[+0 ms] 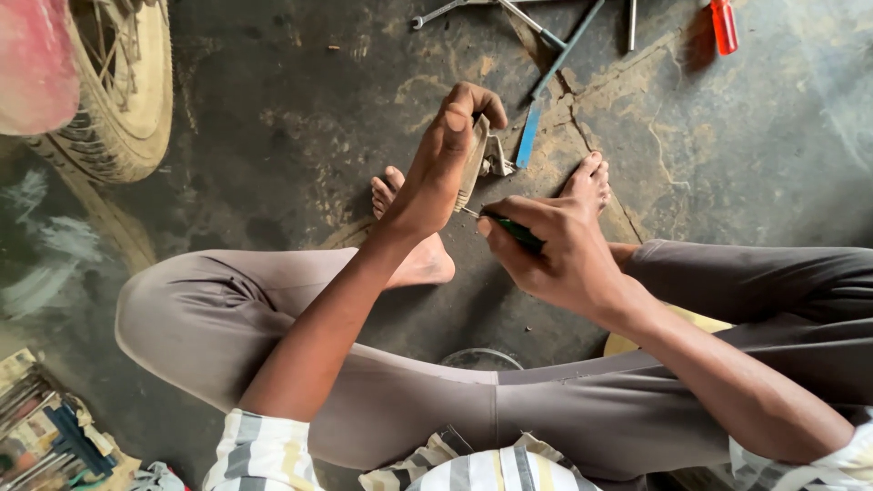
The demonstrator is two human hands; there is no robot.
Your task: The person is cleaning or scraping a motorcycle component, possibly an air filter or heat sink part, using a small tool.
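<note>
The right hand (pixel 555 255) is closed around a green-handled screwdriver (pixel 511 229), whose shaft points left into a small metal part (pixel 479 156). The left hand (pixel 441 168) clamps that part upright just above, over the stained concrete floor (pixel 300 109), between bare feet.

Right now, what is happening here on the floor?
A person sits low over a stained concrete floor. The left hand grips a small metal part and holds it upright. The right hand holds a green-handled screwdriver with its tip against that part. More tools lie further away: a blue-handled tool and a red-handled screwdriver. A wheel with a tyre stands at the upper left, and a box of tools sits at the lower left.
</note>
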